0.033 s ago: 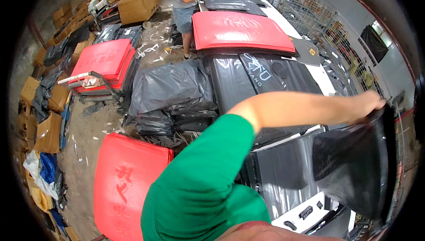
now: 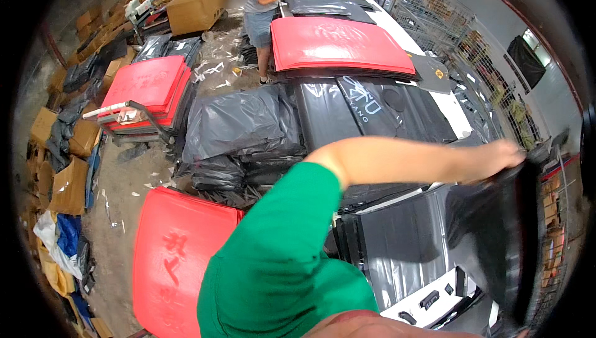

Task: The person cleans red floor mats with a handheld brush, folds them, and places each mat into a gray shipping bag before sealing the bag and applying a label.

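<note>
My left arm in a green sleeve reaches across to the right. My left hand point(image 2: 501, 159) is closed on the upper edge of a black plastic bag point(image 2: 496, 232), which hangs from it, partly blurred, at the right. Below and left of the bag lies a flat black plastic sheet point(image 2: 397, 238) on the table. Beside these, a white strip point(image 2: 428, 301) carries small black objects, among them a dark box-shaped one point(image 2: 429, 299). My right hand does not show.
Red embossed sheets point(image 2: 180, 263) are stacked at the near left, more red sheets point(image 2: 341, 43) on the table and on a trolley point(image 2: 127, 113). Black bagged bundles point(image 2: 239, 120) lie beside the table. Another person point(image 2: 261, 9) stands beyond. Wire cages point(image 2: 428, 5) line the right.
My left hand has moved slightly left and down. The black plastic bag has swung with it, and its hanging part now looks narrower.
</note>
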Tool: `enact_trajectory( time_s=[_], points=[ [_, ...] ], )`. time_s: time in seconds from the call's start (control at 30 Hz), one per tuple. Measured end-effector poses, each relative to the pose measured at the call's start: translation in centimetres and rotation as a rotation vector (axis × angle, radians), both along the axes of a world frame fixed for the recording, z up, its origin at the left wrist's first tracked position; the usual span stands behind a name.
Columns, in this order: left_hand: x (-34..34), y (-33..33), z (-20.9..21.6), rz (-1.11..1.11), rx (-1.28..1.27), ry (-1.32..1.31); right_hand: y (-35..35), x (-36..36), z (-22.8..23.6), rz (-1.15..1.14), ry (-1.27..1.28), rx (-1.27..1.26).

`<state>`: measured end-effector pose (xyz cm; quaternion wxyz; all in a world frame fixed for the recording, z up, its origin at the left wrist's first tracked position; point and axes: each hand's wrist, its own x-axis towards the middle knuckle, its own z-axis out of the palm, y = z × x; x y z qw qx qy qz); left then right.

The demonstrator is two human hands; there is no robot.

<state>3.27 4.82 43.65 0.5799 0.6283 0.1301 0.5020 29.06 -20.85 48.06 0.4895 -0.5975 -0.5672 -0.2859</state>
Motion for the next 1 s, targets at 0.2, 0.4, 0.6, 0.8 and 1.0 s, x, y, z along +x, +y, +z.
enact_trajectory(
  time_s=[0.2, 0.4, 0.6, 0.8, 1.0],
  points=[
    [-6.4, -4.4, -28.1, 0.421, 0.133, 0.559, -5.2, 4.5, -34.1, 0.016, 1.066, -0.519],
    [-12.9, -8.6, -41.0, 0.121, -0.431, 1.059, -10.0, 4.5, -53.7, 0.332, 1.651, -0.737],
    [-6.3, -9.3, -33.3, 0.49, 0.463, 0.778, -11.8, 1.4, -51.3, 0.456, 1.694, -0.721],
    [9.2, -18.5, -33.2, -0.468, 0.346, 0.604, -12.2, 0.0, -48.4, 0.465, 1.657, -0.733],
    [11.9, -21.1, -35.4, -0.479, 0.396, 0.762, -12.2, -2.4, -43.8, 0.493, 1.635, -0.756]
  ],
)
